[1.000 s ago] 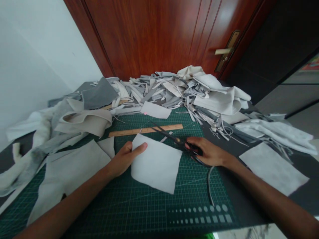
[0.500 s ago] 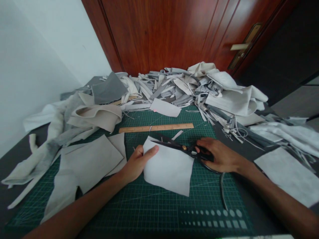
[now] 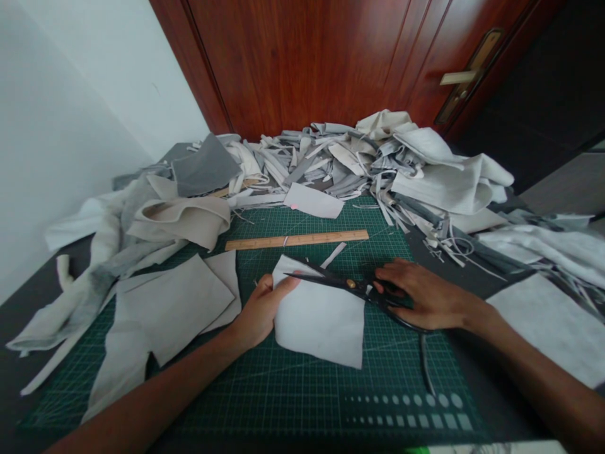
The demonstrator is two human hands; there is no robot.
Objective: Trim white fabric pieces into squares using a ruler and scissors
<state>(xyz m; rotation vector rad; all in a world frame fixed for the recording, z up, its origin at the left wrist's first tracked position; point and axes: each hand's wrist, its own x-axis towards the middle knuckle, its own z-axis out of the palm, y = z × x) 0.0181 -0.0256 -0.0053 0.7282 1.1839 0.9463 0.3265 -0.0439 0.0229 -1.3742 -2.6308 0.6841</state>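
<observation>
My left hand [image 3: 265, 307] pinches the left edge of a pale, roughly square fabric piece [image 3: 321, 325], with the thumb on top. The fingers beneath are partly hidden. My right hand [image 3: 413, 293] is closed round the handles of black scissors [image 3: 350, 284], whose blades reach left along the fabric's upper edge. The blades are slightly parted, and the upper tip lies beside my left thumb. A narrow offcut [image 3: 333, 255] sits just behind the blades. Beyond it a wooden ruler [image 3: 297, 240] lies flat on the green cutting mat [image 3: 293, 410].
Stacked pale fabric pieces [image 3: 174, 309] lie on the left of the mat. A heap of grey and white scraps [image 3: 321, 157] lines the back, before a wooden door [image 3: 302, 57]. At right is another pale piece [image 3: 553, 321]; a dark strip [image 3: 426, 366] lies near my right wrist.
The scissors' blades have parted a little, and the near blade now lies over the fabric by my left thumb. The narrow offcut has shifted slightly. My left hand keeps its hold.
</observation>
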